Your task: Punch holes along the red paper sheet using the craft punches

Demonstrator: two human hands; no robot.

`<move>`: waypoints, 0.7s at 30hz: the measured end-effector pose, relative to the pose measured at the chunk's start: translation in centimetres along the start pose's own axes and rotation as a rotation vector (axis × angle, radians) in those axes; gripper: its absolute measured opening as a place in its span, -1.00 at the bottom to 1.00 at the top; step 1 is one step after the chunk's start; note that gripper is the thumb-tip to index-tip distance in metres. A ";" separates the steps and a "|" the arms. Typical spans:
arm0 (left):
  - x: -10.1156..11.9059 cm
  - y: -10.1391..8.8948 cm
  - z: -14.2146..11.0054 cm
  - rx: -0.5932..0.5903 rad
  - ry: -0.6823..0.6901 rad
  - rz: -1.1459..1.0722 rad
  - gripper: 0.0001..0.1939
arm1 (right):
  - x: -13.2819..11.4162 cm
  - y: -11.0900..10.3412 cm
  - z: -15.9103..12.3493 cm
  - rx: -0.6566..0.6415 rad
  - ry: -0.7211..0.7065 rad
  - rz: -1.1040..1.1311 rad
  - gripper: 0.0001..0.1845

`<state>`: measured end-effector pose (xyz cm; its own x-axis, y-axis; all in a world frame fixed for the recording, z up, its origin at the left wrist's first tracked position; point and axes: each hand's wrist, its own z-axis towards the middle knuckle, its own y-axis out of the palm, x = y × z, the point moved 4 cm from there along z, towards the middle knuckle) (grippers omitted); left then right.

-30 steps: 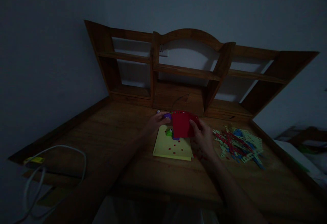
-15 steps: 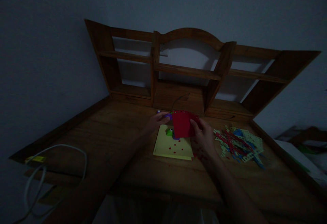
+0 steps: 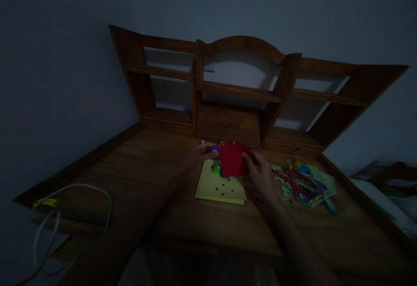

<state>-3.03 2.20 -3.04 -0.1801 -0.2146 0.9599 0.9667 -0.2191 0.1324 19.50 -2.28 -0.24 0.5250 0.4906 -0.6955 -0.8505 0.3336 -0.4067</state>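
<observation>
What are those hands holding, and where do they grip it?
The right hand pinches the red paper by its right side; the left holds something purple, exact grip unclear.

- Head view — from above the near edge, facing forward and down across the surface (image 3: 143,160).
- Wide — left hand (image 3: 199,155) and right hand (image 3: 259,171) central, shelf unit (image 3: 239,89) beyond.

We are seeing plain red paper (image 3: 232,161). At its ten o'clock, a purple item (image 3: 214,148) is showing; at seven, yellow sheets (image 3: 215,194) are bearing scattered red spots, and a bright green piece (image 3: 216,168). Towards three o'clock, a pile (image 3: 306,184) is mixing red, blue and pale green.
</observation>
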 end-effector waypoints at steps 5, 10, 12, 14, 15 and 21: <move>0.0 0.0 0.0 -0.021 -0.034 -0.001 -0.68 | -0.1 0.3 -0.1 -0.031 0.007 0.001 -0.67; -0.6 0.0 0.2 0.014 -0.031 -0.023 -0.67 | 0.1 0.9 -0.5 -0.049 0.052 0.095 -0.67; -0.6 0.1 0.1 0.009 -0.041 -0.039 -0.66 | 0.3 1.1 -0.6 -0.054 0.060 0.104 -0.66; -0.7 0.2 0.1 -0.007 -0.054 -0.052 -0.65 | 0.4 1.2 -0.6 -0.065 0.069 0.100 -0.66; -0.8 0.2 0.1 -0.014 -0.060 -0.054 -0.64 | 0.5 1.2 -0.6 -0.072 0.078 0.102 -0.66; -1.6 0.0 0.2 0.002 -0.085 -0.047 -0.57 | 0.8 1.2 -0.7 -0.054 0.147 0.156 -0.63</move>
<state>-2.75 2.74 -4.52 -0.2090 -0.1230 0.9702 0.9579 -0.2253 0.1778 18.90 -2.07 -1.66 0.3801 0.4092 -0.8295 -0.9235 0.2175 -0.3159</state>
